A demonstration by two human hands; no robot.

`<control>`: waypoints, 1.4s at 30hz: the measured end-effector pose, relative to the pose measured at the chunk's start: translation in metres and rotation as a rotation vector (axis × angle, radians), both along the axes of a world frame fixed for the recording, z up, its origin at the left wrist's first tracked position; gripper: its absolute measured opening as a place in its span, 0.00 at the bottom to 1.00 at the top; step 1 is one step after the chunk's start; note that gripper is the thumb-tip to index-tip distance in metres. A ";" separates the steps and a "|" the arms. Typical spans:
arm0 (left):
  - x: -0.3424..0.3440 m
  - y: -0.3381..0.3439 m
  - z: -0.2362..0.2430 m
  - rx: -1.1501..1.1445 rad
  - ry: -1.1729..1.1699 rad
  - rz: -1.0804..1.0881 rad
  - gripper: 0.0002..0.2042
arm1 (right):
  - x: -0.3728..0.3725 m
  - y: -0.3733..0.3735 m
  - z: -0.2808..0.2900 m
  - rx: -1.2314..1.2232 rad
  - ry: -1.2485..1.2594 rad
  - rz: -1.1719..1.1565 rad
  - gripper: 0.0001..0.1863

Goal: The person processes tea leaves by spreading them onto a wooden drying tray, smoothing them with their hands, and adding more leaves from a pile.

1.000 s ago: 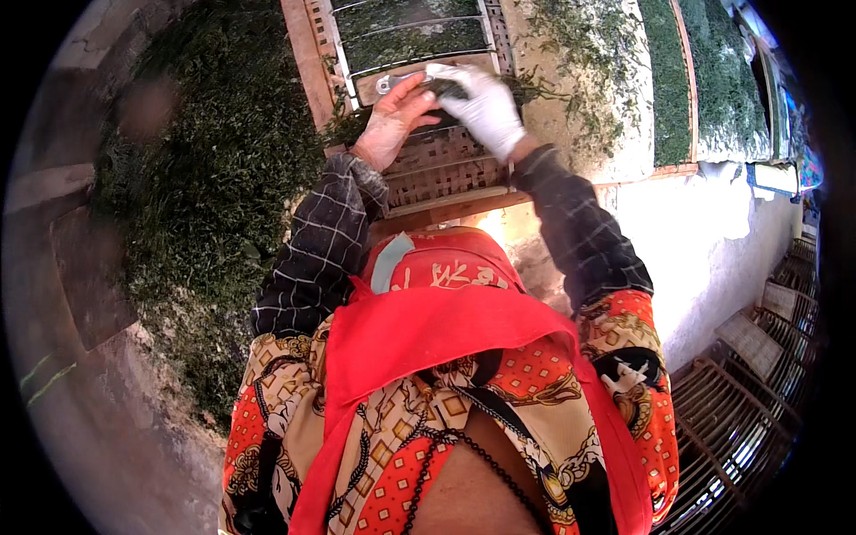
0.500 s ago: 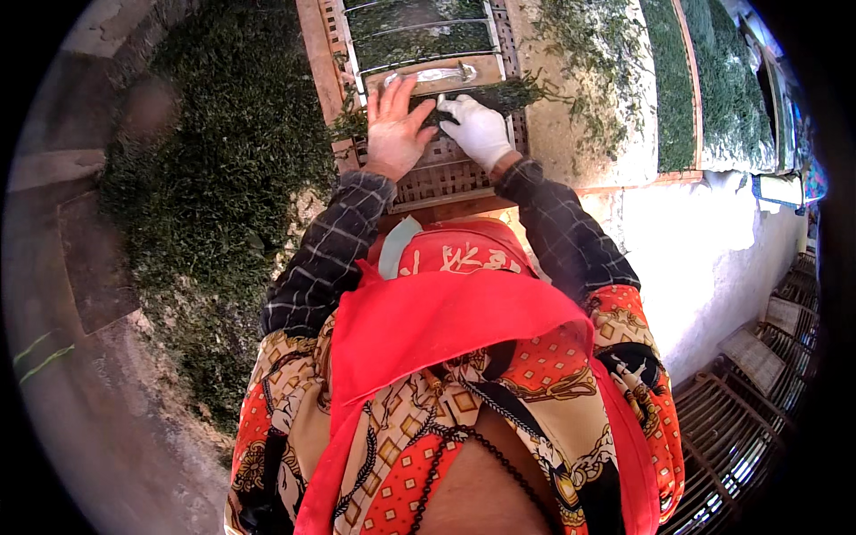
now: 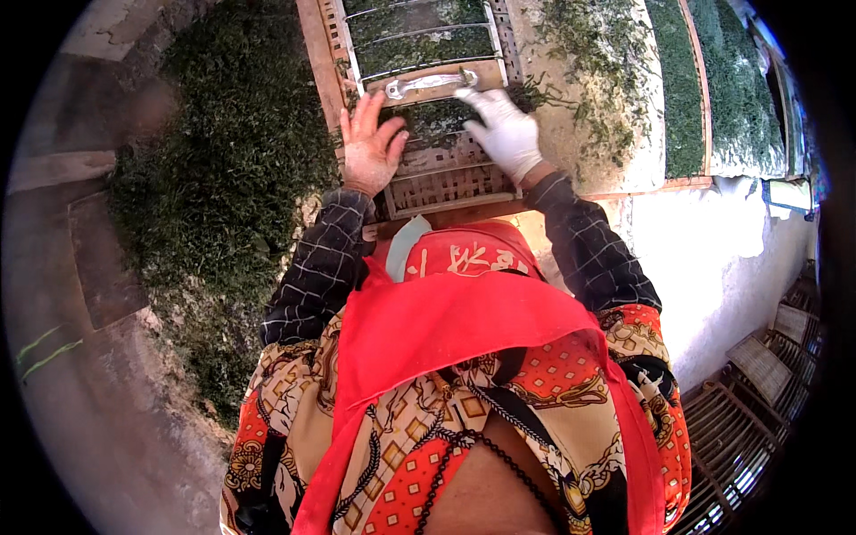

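A wooden frame with thin cross bars stands at the top middle, dark green shreds showing between its bars. On its near board is a silver metal handle. Just below the board, a band of dark green shreds lies across a lattice-woven tray. My bare left hand is over the band's left end, fingers spread, holding nothing. White-gloved, my right hand is at the right end with index finger and thumb apart. Its index fingertip is close to the handle's right end; whether it touches is unclear.
A large heap of dark green shreds spreads along the left. To the right is a pale board with scattered shreds, and past it more green-covered panels. Slatted bamboo racks stand at the lower right.
My hands have moved apart from the middle of the green band, left hand leftward and right hand rightward. More of the handle and of the tray between them now shows.
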State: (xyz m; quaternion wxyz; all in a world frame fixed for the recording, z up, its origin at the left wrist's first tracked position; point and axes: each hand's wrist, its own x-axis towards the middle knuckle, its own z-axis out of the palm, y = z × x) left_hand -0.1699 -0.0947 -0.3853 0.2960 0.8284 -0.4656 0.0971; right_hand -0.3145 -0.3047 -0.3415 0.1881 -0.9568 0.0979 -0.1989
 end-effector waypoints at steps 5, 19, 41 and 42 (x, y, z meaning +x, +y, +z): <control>-0.005 -0.011 0.000 0.165 -0.062 0.011 0.13 | 0.032 0.035 -0.023 -0.188 0.229 0.196 0.13; -0.003 0.011 -0.002 0.274 -0.165 0.115 0.14 | 0.019 0.030 0.001 -0.046 -0.077 0.194 0.19; 0.019 0.029 0.003 0.302 0.193 0.152 0.34 | 0.052 0.080 -0.033 -0.140 0.244 0.301 0.28; 0.025 0.026 0.000 0.281 0.172 0.147 0.32 | 0.059 0.080 -0.046 -0.139 0.194 0.325 0.30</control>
